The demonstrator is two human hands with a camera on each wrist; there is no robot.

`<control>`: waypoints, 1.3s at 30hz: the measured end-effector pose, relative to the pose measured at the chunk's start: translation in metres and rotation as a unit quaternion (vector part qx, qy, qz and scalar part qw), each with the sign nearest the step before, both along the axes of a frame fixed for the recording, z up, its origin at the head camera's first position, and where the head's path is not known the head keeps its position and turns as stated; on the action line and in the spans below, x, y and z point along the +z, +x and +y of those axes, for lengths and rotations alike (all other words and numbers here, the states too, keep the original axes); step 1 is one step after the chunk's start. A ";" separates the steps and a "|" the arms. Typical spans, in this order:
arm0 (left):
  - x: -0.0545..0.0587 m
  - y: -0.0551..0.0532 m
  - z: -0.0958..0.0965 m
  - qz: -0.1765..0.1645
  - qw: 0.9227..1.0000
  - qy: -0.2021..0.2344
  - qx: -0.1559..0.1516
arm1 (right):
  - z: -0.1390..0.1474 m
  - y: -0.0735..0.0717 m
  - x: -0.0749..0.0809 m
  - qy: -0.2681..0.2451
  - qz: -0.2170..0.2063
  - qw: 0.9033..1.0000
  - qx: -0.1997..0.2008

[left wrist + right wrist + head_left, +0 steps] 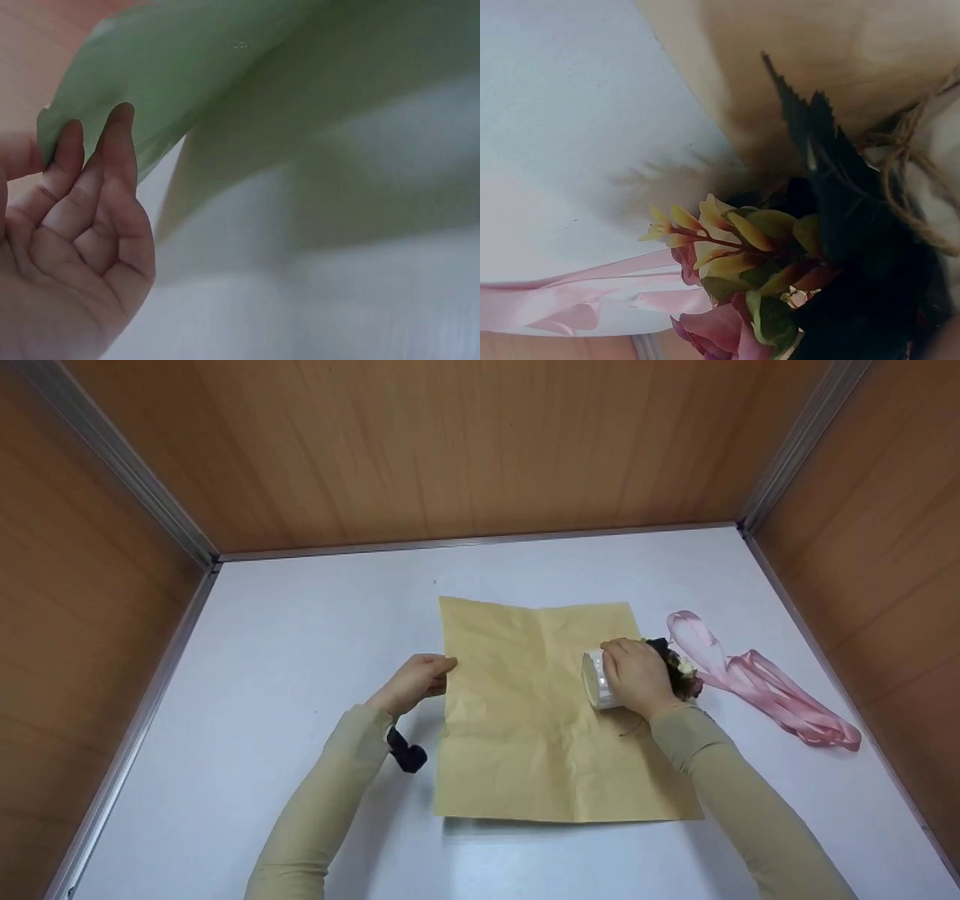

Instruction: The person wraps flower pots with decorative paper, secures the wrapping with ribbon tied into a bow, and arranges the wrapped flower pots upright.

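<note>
A creased sheet of brown kraft paper (510, 690) lies on the table, its left edge lifted. My left hand (415, 682) pinches that edge between thumb and fingers, as the left wrist view also shows the hand (82, 240) holding the paper (165, 75). Over the paper's right side, my right hand (641, 675) grips a white flowerpot (597, 681) tipped on its side, base facing left. Flowers (684, 671) point right, past the paper's edge. Up close, a pink bloom (724, 326), yellow buds, dark leaves (855, 195) and a twine bow (904, 154) show.
A loosely folded pink ribbon (780, 697) lies on the white table (300, 630) to the right of the flowers, one end close to them. Wooden panels (480, 450) with metal edging enclose the back and both sides. A dark strap end (407, 754) hangs from the left wrist.
</note>
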State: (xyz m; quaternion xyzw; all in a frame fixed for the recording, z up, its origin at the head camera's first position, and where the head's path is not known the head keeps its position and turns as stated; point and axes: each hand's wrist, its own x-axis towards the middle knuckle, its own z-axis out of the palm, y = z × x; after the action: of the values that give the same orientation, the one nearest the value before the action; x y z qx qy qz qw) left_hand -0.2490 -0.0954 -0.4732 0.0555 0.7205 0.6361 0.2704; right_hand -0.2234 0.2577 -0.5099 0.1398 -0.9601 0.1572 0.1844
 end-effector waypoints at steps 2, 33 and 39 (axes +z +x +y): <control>0.006 0.000 0.004 0.009 1.000 0.024 -0.006 | 0.001 -0.001 -0.001 0.001 0.006 1.000 -0.001; 0.030 0.013 0.143 -0.103 0.910 0.395 -0.075 | 0.007 0.002 0.018 -0.214 -0.195 0.957 -0.015; 0.027 0.017 0.159 -0.104 0.909 0.396 -0.073 | 0.015 0.001 0.032 -0.433 -0.275 0.858 0.018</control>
State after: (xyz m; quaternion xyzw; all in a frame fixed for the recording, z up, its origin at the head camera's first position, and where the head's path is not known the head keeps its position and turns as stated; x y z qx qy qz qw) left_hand -0.2320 0.0637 -0.4459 0.1445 0.3707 0.8499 0.3455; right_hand -0.2223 0.2730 -0.4775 0.0138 -0.8040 0.5926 -0.0480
